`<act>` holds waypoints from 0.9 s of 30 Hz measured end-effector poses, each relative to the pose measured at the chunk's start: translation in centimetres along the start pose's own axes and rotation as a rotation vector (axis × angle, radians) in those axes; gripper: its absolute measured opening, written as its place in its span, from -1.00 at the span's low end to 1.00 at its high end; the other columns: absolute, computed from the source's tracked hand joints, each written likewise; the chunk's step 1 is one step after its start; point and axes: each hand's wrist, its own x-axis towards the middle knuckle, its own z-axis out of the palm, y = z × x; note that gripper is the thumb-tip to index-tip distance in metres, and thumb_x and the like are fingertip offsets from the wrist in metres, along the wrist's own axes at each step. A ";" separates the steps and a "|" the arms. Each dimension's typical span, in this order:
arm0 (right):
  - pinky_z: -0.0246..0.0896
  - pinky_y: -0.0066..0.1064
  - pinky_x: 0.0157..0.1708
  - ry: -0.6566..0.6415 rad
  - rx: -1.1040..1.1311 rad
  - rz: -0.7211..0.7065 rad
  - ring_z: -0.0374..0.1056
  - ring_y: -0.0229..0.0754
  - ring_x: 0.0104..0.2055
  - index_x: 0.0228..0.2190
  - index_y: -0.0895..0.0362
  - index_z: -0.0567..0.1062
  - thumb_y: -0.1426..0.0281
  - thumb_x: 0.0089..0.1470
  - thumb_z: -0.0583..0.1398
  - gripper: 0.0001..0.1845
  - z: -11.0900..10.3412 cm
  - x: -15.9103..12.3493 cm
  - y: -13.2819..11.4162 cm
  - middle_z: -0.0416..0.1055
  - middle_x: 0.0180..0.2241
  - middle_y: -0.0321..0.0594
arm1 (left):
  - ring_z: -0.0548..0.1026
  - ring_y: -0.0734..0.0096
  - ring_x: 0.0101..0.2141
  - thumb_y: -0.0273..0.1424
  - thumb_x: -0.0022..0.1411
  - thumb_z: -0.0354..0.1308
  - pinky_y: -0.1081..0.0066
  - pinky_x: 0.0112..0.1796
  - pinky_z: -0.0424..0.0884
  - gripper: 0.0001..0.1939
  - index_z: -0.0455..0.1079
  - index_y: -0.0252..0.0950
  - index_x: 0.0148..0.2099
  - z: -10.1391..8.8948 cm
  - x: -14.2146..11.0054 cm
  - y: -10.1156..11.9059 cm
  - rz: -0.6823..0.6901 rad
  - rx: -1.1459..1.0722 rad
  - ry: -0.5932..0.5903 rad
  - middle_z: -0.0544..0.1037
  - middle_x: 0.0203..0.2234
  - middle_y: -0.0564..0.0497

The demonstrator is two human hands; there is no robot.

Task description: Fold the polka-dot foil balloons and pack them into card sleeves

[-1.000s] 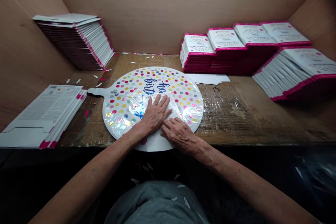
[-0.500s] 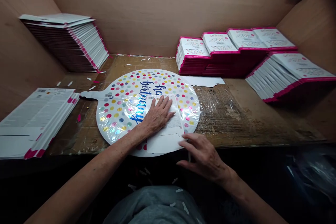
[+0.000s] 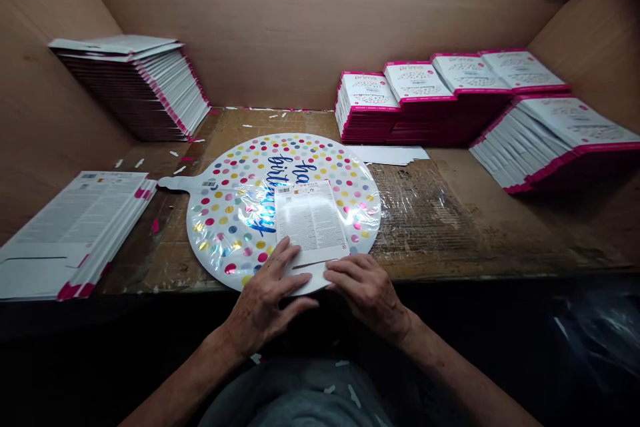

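A flat round foil balloon point(image 3: 225, 227) with coloured dots and blue lettering lies on the bench, its tail pointing left. On its near right part rests a white printed card packet point(image 3: 311, 223) with small text and a slot line near the front. My left hand point(image 3: 270, 297) is at the packet's lower left edge, fingers spread and thumb apart. At the lower right corner my right hand point(image 3: 367, 290) has its fingers curled over the packet's edge, gripping it. The right thumb is hidden beneath.
Several stacks of pink-edged packets point(image 3: 420, 83) stand at the back right, with another leaning stack point(image 3: 555, 140) beside them. A tall stack point(image 3: 135, 83) sits at the back left. Printed cards point(image 3: 70, 233) lie front left. White sheets point(image 3: 387, 155) and paper scraps lie on the bench point(image 3: 430, 227).
My left hand has slid from the middle of the packet to its near left edge. My right hand let go, moved right, then came back onto the packet's near right corner.
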 end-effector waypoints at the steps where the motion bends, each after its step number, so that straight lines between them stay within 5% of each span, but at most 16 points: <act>1: 0.31 -0.32 -0.20 -0.020 0.051 0.090 0.41 -0.17 -0.26 -0.29 0.13 0.54 0.38 0.30 0.11 -0.79 0.0 0.6 -0.1 0.56 -0.29 -0.15 | 0.15 -0.04 0.30 -0.20 0.30 0.12 -0.01 0.16 0.31 -0.73 0.58 -0.19 -0.14 0.1 0.4 0.1 -0.045 0.013 0.014 0.40 0.16 -0.18; 5: 0.34 -0.35 -0.26 -0.015 0.076 0.343 0.42 -0.16 -0.29 -0.30 0.16 0.51 0.30 0.33 0.07 -0.72 0.6 2.0 -0.1 0.52 -0.32 -0.11 | 0.30 -0.11 0.20 -0.22 0.28 0.13 -0.05 0.10 0.34 -0.71 0.51 -0.25 -0.41 0.6 3.0 0.0 -0.319 0.164 0.077 0.52 0.00 -0.18; 8: 0.30 -0.13 -0.03 -0.002 -0.103 0.183 0.38 0.02 -0.01 -0.03 0.23 0.47 0.19 0.30 0.09 -0.59 0.7 0.9 0.4 0.45 -0.02 0.10 | 0.33 -0.19 0.16 -0.19 0.20 0.22 -0.10 0.06 0.33 -0.73 0.44 -0.33 -0.29 1.5 3.8 -0.3 -0.478 0.298 0.194 0.41 0.10 -0.35; 11: 0.28 -0.13 0.00 -0.015 -0.149 -0.023 0.37 -0.01 -0.01 0.07 0.20 0.43 0.29 0.25 0.18 -0.60 0.0 -1.3 1.0 0.48 -0.01 0.02 | 0.28 -0.18 0.20 -0.17 0.16 0.24 -0.11 0.12 0.25 -0.62 0.37 -0.34 -0.09 2.1 3.5 0.3 -0.502 0.240 0.295 0.34 0.16 -0.39; 14: 0.34 -0.27 -0.11 0.160 -0.108 0.006 0.41 -0.10 -0.12 0.03 0.15 0.46 0.51 0.22 0.19 -0.66 -0.8 -2.1 1.0 0.55 -0.15 -0.08 | 0.43 -0.08 0.07 -0.11 0.09 0.29 -0.02 0.07 0.35 -0.46 0.31 -0.30 0.02 1.9 3.1 2.1 -0.611 -0.038 0.382 0.48 0.03 -0.29; 19: 0.30 -0.24 -0.08 0.300 -0.059 0.013 0.41 -0.12 -0.13 -0.05 0.11 0.51 0.49 0.22 0.19 -0.73 -0.2 1.4 0.1 0.55 -0.17 -0.10 | 0.61 0.22 -0.35 -0.07 0.03 0.33 0.33 -0.34 0.55 -0.50 0.40 -0.34 -0.14 0.4 3.9 3.7 -0.879 -0.946 0.324 0.62 -0.31 -0.14; 23: 0.24 -0.25 -0.09 0.200 -0.090 0.113 0.39 -0.11 -0.17 -0.21 0.12 0.54 0.30 0.24 0.19 -0.82 1.4 5.2 -0.7 0.52 -0.23 -0.11 | 0.57 0.34 -0.52 -0.17 -0.08 0.43 0.42 -0.44 0.52 -0.53 0.44 -0.40 -0.22 -0.3 5.0 2.5 -0.937 -1.221 0.465 0.61 -0.50 -0.07; 27: 0.21 -0.37 -0.25 -0.103 -0.088 0.265 0.38 -0.16 -0.27 -0.32 0.16 0.49 0.33 0.23 0.21 -0.85 1.9 9.2 -1.3 0.47 -0.32 -0.16 | 0.60 0.28 -0.40 -0.18 -0.11 0.44 0.38 -0.33 0.53 -0.50 0.48 -0.42 -0.18 -0.3 5.2 1.3 -0.832 -1.180 0.604 0.64 -0.37 -0.11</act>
